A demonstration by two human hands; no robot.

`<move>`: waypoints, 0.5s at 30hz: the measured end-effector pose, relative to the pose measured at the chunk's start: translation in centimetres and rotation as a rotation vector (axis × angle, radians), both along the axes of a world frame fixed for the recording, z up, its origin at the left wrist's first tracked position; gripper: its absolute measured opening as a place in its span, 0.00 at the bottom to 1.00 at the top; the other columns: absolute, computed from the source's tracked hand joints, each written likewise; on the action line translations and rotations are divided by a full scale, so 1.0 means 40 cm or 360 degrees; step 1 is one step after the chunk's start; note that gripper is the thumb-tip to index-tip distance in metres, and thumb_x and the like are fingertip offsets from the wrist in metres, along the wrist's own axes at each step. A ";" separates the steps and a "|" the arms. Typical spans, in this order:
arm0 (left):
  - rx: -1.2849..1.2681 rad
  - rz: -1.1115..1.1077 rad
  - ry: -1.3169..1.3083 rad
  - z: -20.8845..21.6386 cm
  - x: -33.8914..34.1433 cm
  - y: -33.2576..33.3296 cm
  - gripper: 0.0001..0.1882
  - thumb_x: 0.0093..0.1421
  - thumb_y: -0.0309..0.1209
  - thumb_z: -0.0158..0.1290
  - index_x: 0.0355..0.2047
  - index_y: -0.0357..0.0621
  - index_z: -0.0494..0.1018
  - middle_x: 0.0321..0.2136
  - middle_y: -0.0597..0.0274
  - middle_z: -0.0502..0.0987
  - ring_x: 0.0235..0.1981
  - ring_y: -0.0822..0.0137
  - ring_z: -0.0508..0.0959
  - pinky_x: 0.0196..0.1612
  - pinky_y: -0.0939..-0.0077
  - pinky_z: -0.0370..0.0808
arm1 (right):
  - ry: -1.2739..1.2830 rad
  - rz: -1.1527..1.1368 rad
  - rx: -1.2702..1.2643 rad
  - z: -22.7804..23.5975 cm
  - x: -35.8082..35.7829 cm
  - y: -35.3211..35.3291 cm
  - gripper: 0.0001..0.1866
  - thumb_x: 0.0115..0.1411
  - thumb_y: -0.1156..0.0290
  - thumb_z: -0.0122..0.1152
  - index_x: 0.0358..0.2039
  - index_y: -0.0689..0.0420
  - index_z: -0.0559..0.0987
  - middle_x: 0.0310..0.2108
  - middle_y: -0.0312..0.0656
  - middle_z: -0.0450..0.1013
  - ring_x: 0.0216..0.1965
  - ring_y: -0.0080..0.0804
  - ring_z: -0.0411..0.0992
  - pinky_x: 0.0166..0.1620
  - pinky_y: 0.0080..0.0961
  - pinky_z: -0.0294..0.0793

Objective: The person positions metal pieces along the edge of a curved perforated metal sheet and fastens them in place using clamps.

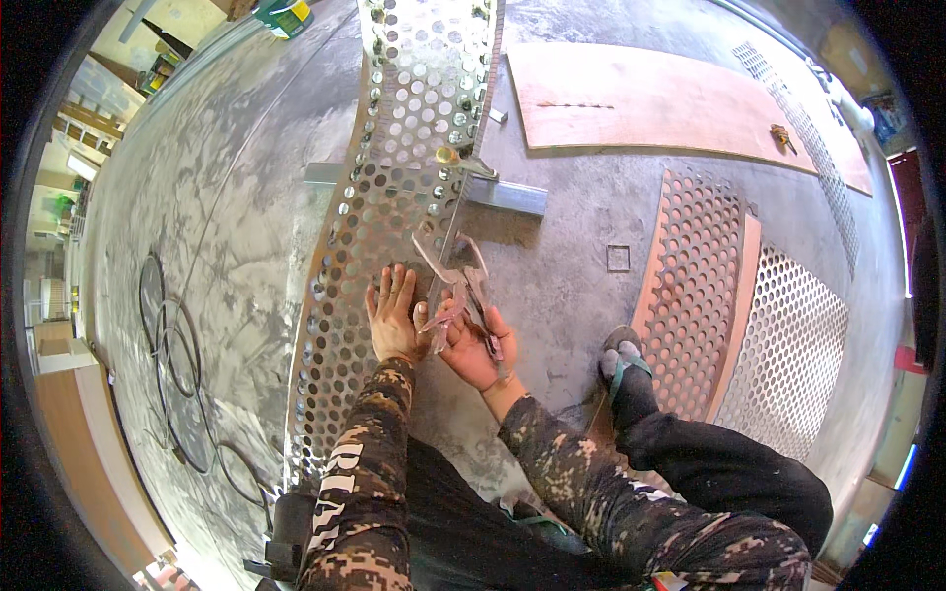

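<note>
Working over a long perforated metal strip (379,222) stretching away across a grey concrete floor (236,246). Laying the left hand (394,325) flat on the strip's holed surface, near its right edge, with fingers extended forward and thumb angled toward the tool alongside. Curling the fingers and thumb of the right hand (475,360), palm turned upward, around the handles of a metal clamp (474,286) just beside the left hand. Holding the clamp's curved jaws at the strip's right edge, with the tightness of any bite impossible to tell from this angle. Facing a second clamp (480,167) farther along the same edge, near a square metal tube (507,196) crossing beneath the strip and jutting out on both sides. Wearing camouflage sleeves (374,463) and black trousers (739,483), and planting a sandalled foot (628,366) to the right, beside a reddish perforated panel (690,295) and a paler perforated panel (788,340). Keeping company with a broad plywood sheet (650,89) lying beyond at the upper right, a small square frame (618,258) on the concrete, loops of black cable (187,386) at the left, and a green bucket (281,20) at the far edge.
</note>
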State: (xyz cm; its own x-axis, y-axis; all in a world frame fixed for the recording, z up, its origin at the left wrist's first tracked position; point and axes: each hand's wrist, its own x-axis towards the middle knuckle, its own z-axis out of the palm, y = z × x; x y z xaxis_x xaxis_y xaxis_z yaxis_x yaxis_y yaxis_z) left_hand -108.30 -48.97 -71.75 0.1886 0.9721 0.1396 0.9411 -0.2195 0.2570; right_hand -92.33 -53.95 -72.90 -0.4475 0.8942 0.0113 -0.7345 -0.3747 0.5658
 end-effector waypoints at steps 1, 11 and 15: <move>0.0003 0.0001 -0.0004 0.002 0.001 0.000 0.31 0.67 0.51 0.30 0.62 0.47 0.62 0.65 0.55 0.59 0.67 0.52 0.54 0.67 0.49 0.43 | 0.0116 -0.0032 -0.0081 0.001 -0.013 0.003 0.32 0.64 0.56 0.50 0.62 0.62 0.60 0.59 0.45 0.65 0.60 0.42 0.62 0.61 0.46 0.58; 0.0000 0.0012 -0.0015 0.007 -0.012 -0.005 0.28 0.67 0.48 0.33 0.62 0.49 0.62 0.65 0.56 0.59 0.67 0.54 0.54 0.68 0.51 0.44 | 0.0221 -0.0316 -0.0088 0.071 -0.074 0.028 0.31 0.65 0.61 0.49 0.61 0.67 0.56 0.50 0.42 0.71 0.54 0.33 0.69 0.48 0.34 0.62; -0.0026 0.0024 -0.0047 0.003 -0.004 -0.004 0.28 0.66 0.47 0.35 0.61 0.48 0.63 0.65 0.56 0.59 0.67 0.55 0.54 0.68 0.51 0.44 | 0.0079 -0.0244 -0.0043 0.071 -0.056 0.033 0.30 0.66 0.61 0.49 0.60 0.70 0.57 0.50 0.43 0.71 0.53 0.35 0.69 0.48 0.34 0.65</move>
State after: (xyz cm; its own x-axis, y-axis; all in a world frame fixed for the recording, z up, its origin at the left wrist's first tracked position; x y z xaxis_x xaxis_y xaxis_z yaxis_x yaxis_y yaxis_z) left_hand -108.46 -49.14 -71.62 0.1700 0.9770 0.1288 0.9363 -0.2009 0.2880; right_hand -94.58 -52.65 -70.06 -0.3055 0.9522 0.0052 -0.7527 -0.2448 0.6112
